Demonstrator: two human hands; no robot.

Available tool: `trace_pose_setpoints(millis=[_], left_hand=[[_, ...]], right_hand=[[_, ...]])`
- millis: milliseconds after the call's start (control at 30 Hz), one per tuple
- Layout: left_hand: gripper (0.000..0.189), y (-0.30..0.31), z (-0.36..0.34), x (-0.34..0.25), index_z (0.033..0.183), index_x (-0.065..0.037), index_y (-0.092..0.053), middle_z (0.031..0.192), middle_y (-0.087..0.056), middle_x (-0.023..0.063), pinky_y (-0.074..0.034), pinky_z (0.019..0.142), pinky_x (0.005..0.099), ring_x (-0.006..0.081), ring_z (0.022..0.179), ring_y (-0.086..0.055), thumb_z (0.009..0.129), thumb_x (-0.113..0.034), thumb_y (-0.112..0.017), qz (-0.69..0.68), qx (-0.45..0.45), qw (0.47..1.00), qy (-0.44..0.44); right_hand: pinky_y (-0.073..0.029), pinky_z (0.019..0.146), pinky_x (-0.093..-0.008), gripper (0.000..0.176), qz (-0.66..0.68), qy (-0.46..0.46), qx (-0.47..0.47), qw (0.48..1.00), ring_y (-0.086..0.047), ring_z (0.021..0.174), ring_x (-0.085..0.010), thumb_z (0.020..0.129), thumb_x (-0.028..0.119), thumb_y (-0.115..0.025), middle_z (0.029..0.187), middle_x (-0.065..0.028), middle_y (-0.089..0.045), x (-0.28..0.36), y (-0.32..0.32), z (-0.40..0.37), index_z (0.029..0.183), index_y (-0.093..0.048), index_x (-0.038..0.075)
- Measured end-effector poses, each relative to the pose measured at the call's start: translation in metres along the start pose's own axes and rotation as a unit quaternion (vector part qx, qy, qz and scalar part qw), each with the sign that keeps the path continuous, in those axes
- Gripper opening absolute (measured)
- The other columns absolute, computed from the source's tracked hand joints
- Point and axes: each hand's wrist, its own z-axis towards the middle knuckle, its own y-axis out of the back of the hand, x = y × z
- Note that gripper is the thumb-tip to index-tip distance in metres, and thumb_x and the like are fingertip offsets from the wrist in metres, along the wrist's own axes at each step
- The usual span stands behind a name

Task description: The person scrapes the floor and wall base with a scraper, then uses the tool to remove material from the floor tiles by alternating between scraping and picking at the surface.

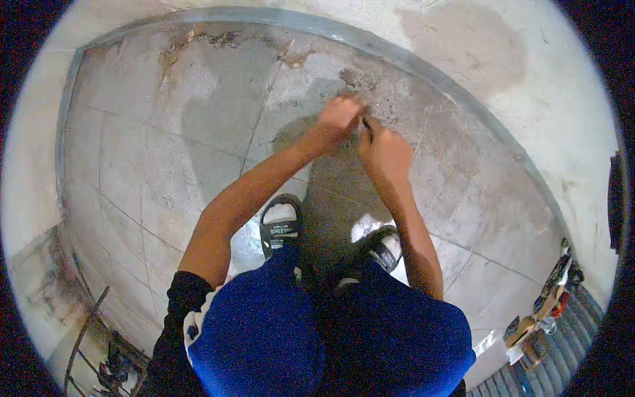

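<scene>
I squat over a stained grey tiled floor (165, 152) with both arms stretched forward. My right hand (385, 151) is closed around a thin dark tool (366, 126) whose tip points at the floor near a tile joint. Just left of it and touching it, my left hand (340, 114) is blurred and curled over the same spot on the tile. Whether the left hand holds anything is unclear. A dark wet patch (331, 178) spreads on the tile beneath both hands.
My feet in dark sandals (282, 228) stand on the tiles, with my blue shorts (331, 331) below. A raised grey kerb (423, 66) borders the floor. Metal rods and dark clutter (99, 344) lie bottom left; mixed small items (549, 298) sit by a grating at the right.
</scene>
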Motion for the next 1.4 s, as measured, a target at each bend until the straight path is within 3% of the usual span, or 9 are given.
trace_pose_setpoints(millis=[100,200,300,600,700,1000,1200,1300,1400], left_hand=[[0.024,-0.016,-0.007,0.009,0.102,-0.006,-0.058,0.091,-0.057,0.0121,-0.048,0.074,0.0405,0.0287,0.086,-0.058,0.079,-0.009,-0.053,0.027,0.182,0.977,0.107],[0.022,-0.004,-0.019,-0.028,0.1,-0.004,-0.057,0.097,-0.058,0.0141,-0.049,0.079,0.0419,0.0312,0.091,-0.059,0.079,-0.008,-0.052,0.05,0.042,0.997,0.035],[0.02,0.013,-0.015,-0.028,0.098,-0.002,-0.056,0.105,-0.058,0.0162,-0.05,0.08,0.043,0.0334,0.096,-0.06,0.079,-0.008,-0.052,-0.029,0.142,0.982,0.118],[0.017,-0.004,-0.007,-0.017,0.092,-0.002,-0.055,0.092,-0.061,0.0179,-0.052,0.067,0.042,0.0311,0.08,-0.063,0.076,-0.009,-0.056,-0.013,-0.023,0.997,0.07],[0.017,-0.013,-0.02,-0.033,0.091,-0.003,-0.055,0.091,-0.062,0.0165,-0.052,0.066,0.0424,0.0316,0.076,-0.063,0.076,-0.011,-0.056,-0.043,0.134,0.987,0.074],[0.017,0.021,0.013,-0.004,0.092,-0.004,-0.056,0.091,-0.06,0.0149,-0.051,0.073,0.0443,0.0347,0.082,-0.062,0.076,-0.011,-0.055,-0.009,-0.017,0.999,0.05],[0.026,0.004,-0.022,-0.027,0.102,-0.004,-0.057,0.093,-0.061,0.015,-0.051,0.072,0.0445,0.0342,0.085,-0.062,0.078,-0.012,-0.054,0.05,0.128,0.988,0.076],[0.017,0.004,-0.02,-0.024,0.093,-0.005,-0.058,0.09,-0.062,0.0141,-0.052,0.07,0.0433,0.0317,0.082,-0.063,0.078,-0.011,-0.053,0.089,-0.048,0.995,-0.005],[0.014,0.017,0.0,-0.021,0.09,-0.005,-0.057,0.091,-0.062,0.0143,-0.053,0.07,0.0426,0.0306,0.084,-0.064,0.078,-0.01,-0.053,-0.028,0.064,0.992,0.103]], right_hand=[[-0.05,0.059,-0.0464,0.028,-0.019,0.01,0.033,0.999,-0.063,0.064,-0.0354,0.085,0.023,-0.055,0.071,-0.0171,-0.064,-0.01,-0.024,0.003,0.111,-0.062,0.018],[-0.05,0.058,-0.0454,0.031,-0.053,-0.025,0.062,0.996,-0.063,0.062,-0.0346,0.084,0.024,-0.055,0.07,-0.0164,-0.064,0.002,-0.023,-0.032,0.114,-0.06,0.019],[-0.05,0.057,-0.045,0.032,-0.037,-0.024,0.048,0.998,-0.063,0.06,-0.0342,0.084,0.024,-0.055,0.069,-0.0161,-0.064,-0.007,-0.033,-0.051,0.116,-0.06,0.019],[-0.049,0.057,-0.0456,0.026,-0.024,0.0,0.036,0.999,-0.063,0.064,-0.0349,0.086,0.025,-0.053,0.07,-0.0167,-0.064,-0.013,-0.016,-0.024,0.109,-0.063,0.02],[-0.05,0.058,-0.0456,0.025,-0.051,-0.025,0.087,0.995,-0.063,0.065,-0.0348,0.086,0.026,-0.053,0.071,-0.017,-0.064,0.004,0.002,-0.024,0.107,-0.064,0.02],[-0.051,0.058,-0.0455,0.026,-0.001,0.028,0.005,1.0,-0.063,0.064,-0.0366,0.085,0.025,-0.054,0.072,-0.018,-0.065,0.003,-0.004,0.002,0.108,-0.063,0.017],[-0.05,0.055,-0.0429,0.03,-0.058,-0.017,0.079,0.995,-0.064,0.061,-0.0335,0.084,0.023,-0.055,0.07,-0.0162,-0.065,0.007,-0.027,-0.033,0.112,-0.061,0.017],[-0.05,0.053,-0.0427,0.033,-0.037,-0.018,0.057,0.998,-0.064,0.06,-0.032,0.082,0.021,-0.056,0.069,-0.0159,-0.064,0.004,-0.034,-0.045,0.115,-0.06,0.018],[-0.049,0.054,-0.0446,0.036,-0.023,0.005,0.027,0.999,-0.063,0.06,-0.0327,0.082,0.02,-0.056,0.068,-0.0162,-0.064,-0.01,-0.026,-0.031,0.117,-0.06,0.019]])
